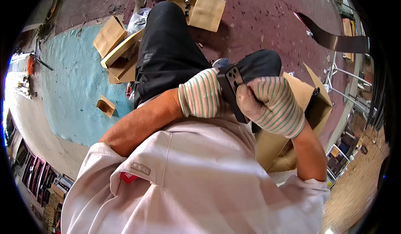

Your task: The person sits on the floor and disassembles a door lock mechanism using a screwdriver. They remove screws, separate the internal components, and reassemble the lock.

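Over my lap I hold a black oblong part (229, 83) with small holes and a slot near its upper end; it is tilted. My left hand (201, 94), in a striped knit glove, is closed round its left side, with the fingertips hidden behind it. My right hand (273, 104), gloved alike, is closed with the thumb and bent forefinger against the part's face beside the slot. Whatever lies in the right fingers is hidden. An open cardboard box (277, 148) stands just beside and under my right forearm, with something black at its far edge.
An open carton (207, 12) with small black pieces lies beyond my knees. Opened cardboard boxes (121, 52) and a clear plastic bag (138, 21) sit left, on a blue-green mat (69, 83). A bent dark strip (334, 40) and metal frames (353, 75) are at the right.
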Available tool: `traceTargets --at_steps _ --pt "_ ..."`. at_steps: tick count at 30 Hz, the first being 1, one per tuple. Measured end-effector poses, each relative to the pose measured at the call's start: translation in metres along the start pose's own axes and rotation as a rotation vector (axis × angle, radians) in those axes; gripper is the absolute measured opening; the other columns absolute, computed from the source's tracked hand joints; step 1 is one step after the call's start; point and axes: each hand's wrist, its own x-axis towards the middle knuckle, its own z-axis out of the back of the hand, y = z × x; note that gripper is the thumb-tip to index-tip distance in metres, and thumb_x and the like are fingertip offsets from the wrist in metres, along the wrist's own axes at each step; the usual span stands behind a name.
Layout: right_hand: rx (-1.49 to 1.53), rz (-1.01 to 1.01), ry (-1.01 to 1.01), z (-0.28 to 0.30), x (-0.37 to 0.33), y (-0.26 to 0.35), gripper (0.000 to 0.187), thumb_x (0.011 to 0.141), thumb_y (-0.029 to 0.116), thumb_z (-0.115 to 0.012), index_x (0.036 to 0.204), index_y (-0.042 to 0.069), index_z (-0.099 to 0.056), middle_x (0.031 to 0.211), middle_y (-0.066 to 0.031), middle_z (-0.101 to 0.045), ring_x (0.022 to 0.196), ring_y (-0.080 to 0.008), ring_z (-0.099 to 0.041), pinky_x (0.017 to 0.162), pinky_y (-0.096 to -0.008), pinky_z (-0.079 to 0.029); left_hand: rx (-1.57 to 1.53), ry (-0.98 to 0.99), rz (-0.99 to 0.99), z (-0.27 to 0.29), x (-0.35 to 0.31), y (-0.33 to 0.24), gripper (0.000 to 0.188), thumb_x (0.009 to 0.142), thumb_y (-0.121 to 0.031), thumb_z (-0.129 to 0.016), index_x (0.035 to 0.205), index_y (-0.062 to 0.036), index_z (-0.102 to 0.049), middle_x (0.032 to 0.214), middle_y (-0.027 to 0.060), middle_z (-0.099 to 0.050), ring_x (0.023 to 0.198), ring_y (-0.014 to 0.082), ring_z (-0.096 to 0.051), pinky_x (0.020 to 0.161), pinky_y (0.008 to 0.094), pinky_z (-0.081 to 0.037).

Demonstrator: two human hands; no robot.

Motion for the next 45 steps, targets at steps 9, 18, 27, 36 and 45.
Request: traceTargets --at_steps 9,18,27,36,45 --pt "-0.001 -0.050 -0.138 -0.011 -0.004 0.007 0.032 0.087 0.013 -0.064 0.062 0.003 -0.048 0.057 -0.0150 -0.044 0.051 -0.0348 -0.046 0.050 -0.0402 -0.038 0.353 0.067 0.170 0.006 0.002 -0.022 0.027 0.090 -0.020 -0.056 0.115 -0.0091 -0.062 0.114 0.0076 -0.065 0.103 0.0230 -0.062 0.097 0.0346 -0.046" --pt "0.191 -0.049 -0.039 0.002 -0.004 -0.012 0.029 0.090 0.016 -0.062 0.066 0.002 -0.054 0.059 -0.0136 -0.054 0.050 -0.0316 -0.050 0.050 -0.0371 -0.041 -0.174 -0.112 0.033 -0.007 0.002 -0.016 0.025 0.086 -0.001 -0.063 0.110 -0.0062 -0.064 0.101 0.0075 -0.068 0.091 0.0171 -0.064 0.081 0.0309 -0.054" --pt "-0.195 0.049 -0.179 -0.017 -0.002 0.013 0.030 0.087 0.011 -0.062 0.060 0.003 -0.051 0.054 -0.0161 -0.046 0.047 -0.0302 -0.049 0.047 -0.0371 -0.040 0.154 -0.048 -0.127 -0.005 -0.001 -0.005 0.021 0.095 -0.007 -0.050 0.112 -0.0047 -0.062 0.107 0.0083 -0.066 0.095 0.0215 -0.064 0.089 0.0327 -0.051" --pt "0.033 -0.085 -0.093 -0.016 -0.007 -0.010 0.030 0.087 0.014 -0.061 0.062 0.002 -0.051 0.056 -0.0173 -0.049 0.049 -0.0337 -0.051 0.048 -0.0388 -0.041 -0.102 0.013 0.092 -0.007 -0.004 0.017 0.028 0.092 -0.012 -0.059 0.119 -0.0042 -0.060 0.114 0.0095 -0.065 0.103 0.0211 -0.063 0.091 0.0360 -0.052" --pt "0.386 -0.187 -0.036 -0.011 -0.010 -0.022 0.030 0.090 0.013 -0.062 0.065 -0.001 -0.055 0.056 -0.0138 -0.053 0.047 -0.0293 -0.048 0.048 -0.0334 -0.041 -0.526 -0.019 0.321 -0.014 -0.003 -0.008 0.043 0.085 0.000 -0.068 0.127 -0.0062 -0.057 0.117 0.0075 -0.065 0.105 0.0179 -0.064 0.092 0.0343 -0.054"
